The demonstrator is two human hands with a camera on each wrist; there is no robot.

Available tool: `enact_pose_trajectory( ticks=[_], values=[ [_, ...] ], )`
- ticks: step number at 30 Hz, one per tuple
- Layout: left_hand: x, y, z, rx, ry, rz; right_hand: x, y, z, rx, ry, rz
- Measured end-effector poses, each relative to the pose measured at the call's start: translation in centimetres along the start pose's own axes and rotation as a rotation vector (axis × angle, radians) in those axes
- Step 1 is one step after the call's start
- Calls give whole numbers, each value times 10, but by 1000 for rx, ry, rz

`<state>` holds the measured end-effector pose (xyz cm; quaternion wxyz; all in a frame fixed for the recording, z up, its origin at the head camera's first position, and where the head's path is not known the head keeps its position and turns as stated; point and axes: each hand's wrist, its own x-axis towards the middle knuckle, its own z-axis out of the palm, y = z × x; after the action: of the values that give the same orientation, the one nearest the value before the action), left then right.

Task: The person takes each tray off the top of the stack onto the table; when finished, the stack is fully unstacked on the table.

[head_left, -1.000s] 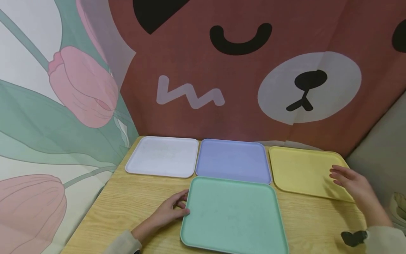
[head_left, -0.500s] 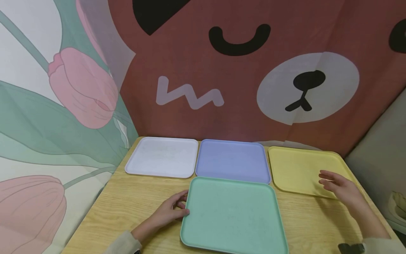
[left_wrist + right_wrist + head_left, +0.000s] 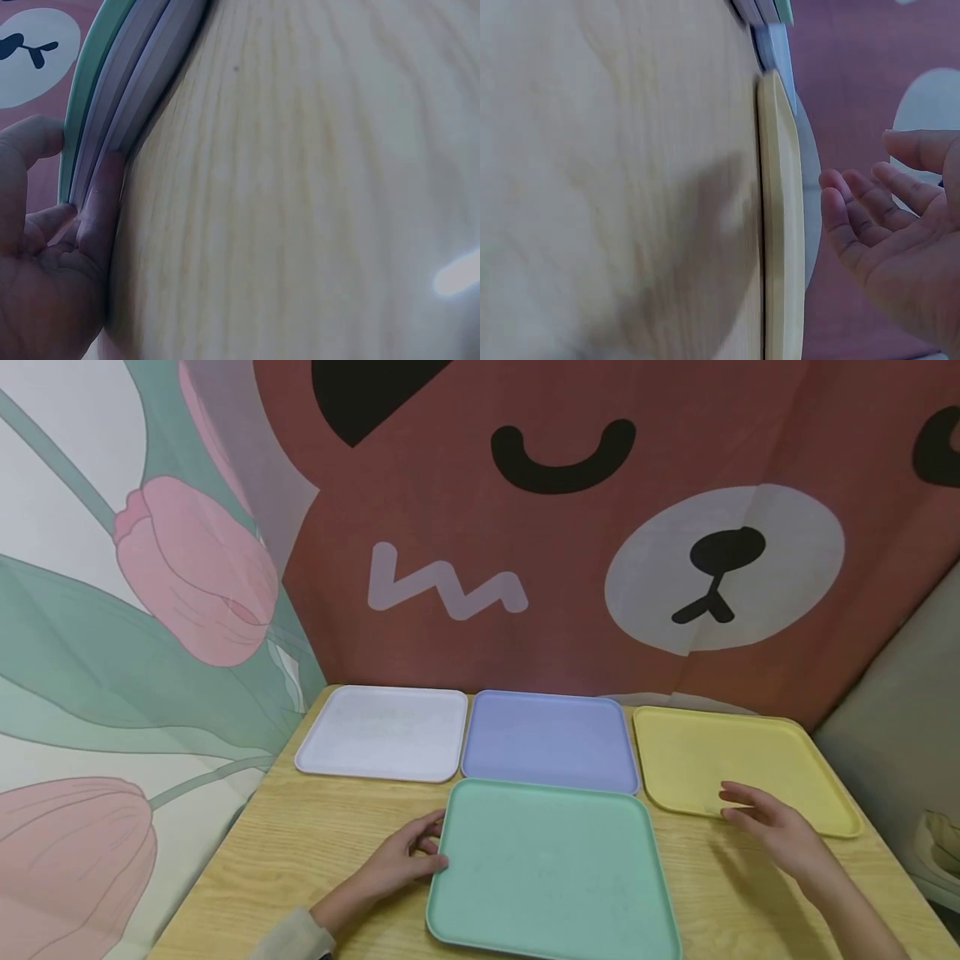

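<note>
A stack of trays lies near the front of the table, with a mint green tray (image 3: 555, 868) on top. In the left wrist view, two pale lilac-looking trays (image 3: 131, 82) show beneath the green one (image 3: 96, 82). My left hand (image 3: 393, 860) holds the stack's left edge, thumb at the green rim and other fingers lower down the side. My right hand (image 3: 776, 835) is in the air with loosely bent fingers, near the front edge of a yellow tray (image 3: 742, 760). Nothing is in it, as the right wrist view of the hand (image 3: 900, 225) also shows.
Behind the stack lie a white tray (image 3: 386, 731) and a periwinkle blue tray (image 3: 551, 739), in a row with the yellow one. The wooden table (image 3: 315, 827) ends at a bear-print cloth (image 3: 450, 652) at the back. A tulip-print cloth (image 3: 202, 568) hangs on the left.
My right hand has moved left and toward me, from over the yellow tray's right side to near its front edge. The left hand and the trays have stayed put.
</note>
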<state>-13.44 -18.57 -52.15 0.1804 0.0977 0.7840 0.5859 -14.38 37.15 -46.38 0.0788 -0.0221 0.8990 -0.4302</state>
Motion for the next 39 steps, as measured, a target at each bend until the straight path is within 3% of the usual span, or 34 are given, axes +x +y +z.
enact_pose_trajectory(
  ticks=[6,15,21,27,34,39],
  values=[
    [-1,1,0,5,4,-1,-10,-11,22,12,-1,-32],
    [0,2,1,-7,11,7,-23,-25,46,52,-44,13],
    [0,-1,1,-15,13,-7,-31,-30,62,127,-82,87],
    [0,-2,1,-8,14,-5,-39,-37,77,232,-70,108],
    [0,-1,1,-12,15,-12,-43,-39,91,252,-39,107],
    [1,-1,1,-17,21,-21,-42,-40,100,295,-43,186]
  ],
)
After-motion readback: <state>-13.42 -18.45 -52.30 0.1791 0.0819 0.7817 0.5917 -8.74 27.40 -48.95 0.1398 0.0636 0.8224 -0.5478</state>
